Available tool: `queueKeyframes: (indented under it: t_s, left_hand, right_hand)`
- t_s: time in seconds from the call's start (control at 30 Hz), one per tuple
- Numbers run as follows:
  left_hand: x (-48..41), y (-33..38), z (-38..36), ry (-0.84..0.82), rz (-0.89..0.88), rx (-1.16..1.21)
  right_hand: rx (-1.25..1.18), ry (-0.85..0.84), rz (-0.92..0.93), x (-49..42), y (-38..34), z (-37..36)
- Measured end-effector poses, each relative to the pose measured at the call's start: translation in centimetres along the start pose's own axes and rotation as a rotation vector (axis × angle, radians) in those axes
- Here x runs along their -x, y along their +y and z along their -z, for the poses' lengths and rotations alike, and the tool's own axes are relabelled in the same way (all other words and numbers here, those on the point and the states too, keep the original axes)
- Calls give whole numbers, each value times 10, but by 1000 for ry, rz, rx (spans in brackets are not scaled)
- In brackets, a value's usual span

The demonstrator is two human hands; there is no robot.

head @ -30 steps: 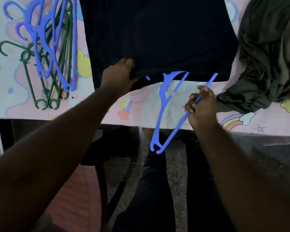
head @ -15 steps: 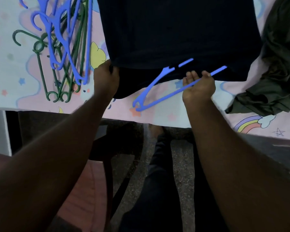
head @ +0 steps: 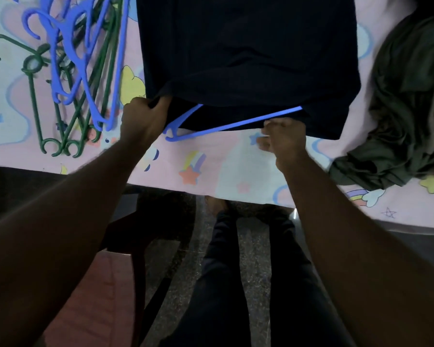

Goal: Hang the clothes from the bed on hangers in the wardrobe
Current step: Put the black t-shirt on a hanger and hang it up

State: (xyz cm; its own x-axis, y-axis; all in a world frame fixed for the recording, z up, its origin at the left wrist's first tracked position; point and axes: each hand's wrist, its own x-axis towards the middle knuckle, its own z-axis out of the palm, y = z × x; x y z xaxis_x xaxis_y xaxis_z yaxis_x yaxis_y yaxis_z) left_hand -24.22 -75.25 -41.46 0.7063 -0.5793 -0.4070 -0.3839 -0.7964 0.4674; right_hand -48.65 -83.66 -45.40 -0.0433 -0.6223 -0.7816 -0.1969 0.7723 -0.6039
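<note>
From my feed, my left hand (head: 142, 121) sits nearer the blue hanger's (head: 223, 128) exposed tip and grips the lifted hem of the dark navy garment (head: 248, 58). My right hand (head: 283, 139) curls against the hanger's bar, but blur means I cannot tell whether it actually holds it. The bar runs crosswise between my hands, along the hem, with most of the hanger already inside the opening. The garment lies flat on the cartoon-print bedsheet (head: 223, 166), stretching straight away from me, so I judge the hanger must be pushed forward. Farther left is a pile of blue and green hangers (head: 85, 71); farther right, a crumpled olive garment (head: 406, 108).
</note>
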Motion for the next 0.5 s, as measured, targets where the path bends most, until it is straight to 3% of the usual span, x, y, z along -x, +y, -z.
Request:
queueKeyframes:
  t_s: [0.1,0.27,0.4,0.5]
  left_hand:
    - [-2,-3,0,-9,-59,-100]
    - [1,-20,0,-134,-277,-496]
    - [-1,-41,0,-126,-250,-604]
    - [-1,-47,-4,-177,-217,-578]
  right_hand:
    - [523,346,382,-14,5,38]
    - [1028,331,442,-37,4,76]
    - [1115,346,524,-49,-4,90]
    - [892,360,547,-53,-7,98]
